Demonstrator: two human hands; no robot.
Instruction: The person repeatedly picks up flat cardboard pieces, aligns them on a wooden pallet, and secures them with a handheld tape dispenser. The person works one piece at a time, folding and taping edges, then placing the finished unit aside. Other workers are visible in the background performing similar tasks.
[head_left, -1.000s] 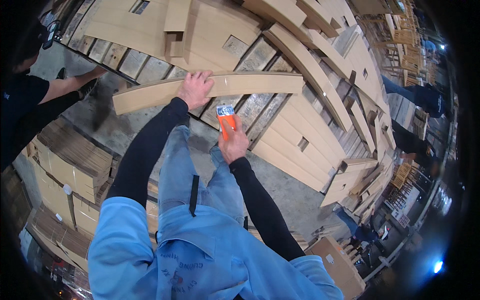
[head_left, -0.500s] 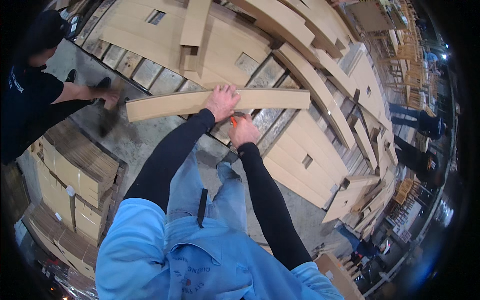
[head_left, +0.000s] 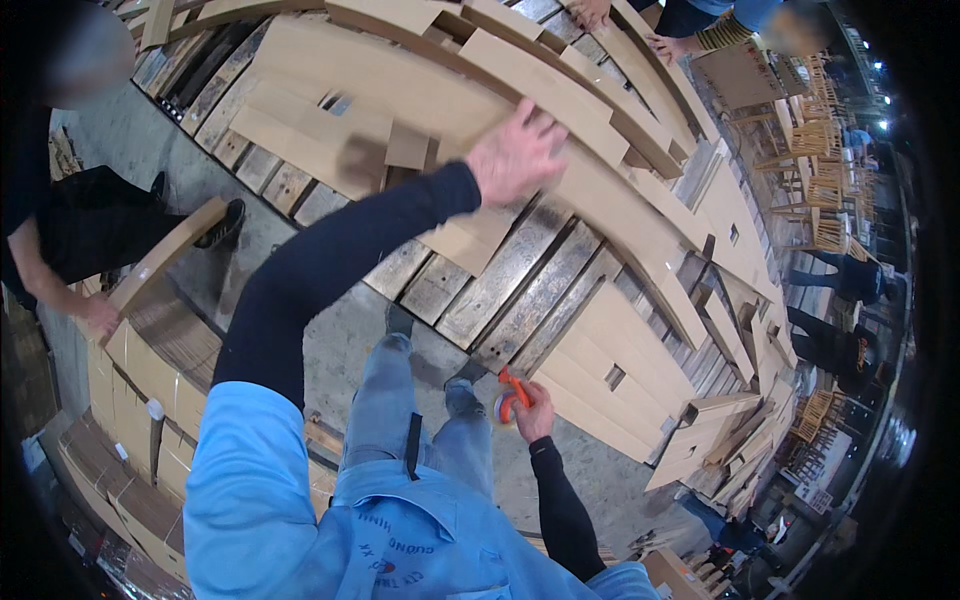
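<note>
My left hand (head_left: 518,155) reaches forward with its fingers spread and nothing in its grasp. It is over long cardboard strips; whether it touches the one running off to its right (head_left: 625,225) I cannot tell, as both are slightly blurred. Low in front of my legs, my right hand (head_left: 536,412) is closed round an orange tape dispenser (head_left: 517,386), with a roll showing beside the fingers. Below my left hand, a folded cardboard piece (head_left: 408,147) stands up from a large flat cardboard sheet (head_left: 285,75).
A slatted wooden pallet (head_left: 520,265) bears the cardboard. Flat sheets with square cutouts (head_left: 600,350) lie at the right. At the left, a co-worker's hand (head_left: 98,315) holds a curved strip (head_left: 165,255) over bundled cardboard (head_left: 130,385). Another person's hands (head_left: 672,47) work at the far side.
My left hand has left the cardboard strip lying across in front of me and moved forward and right. My right hand has drawn back toward me with the dispenser. The left co-worker's hand has moved nearer the bundles.
</note>
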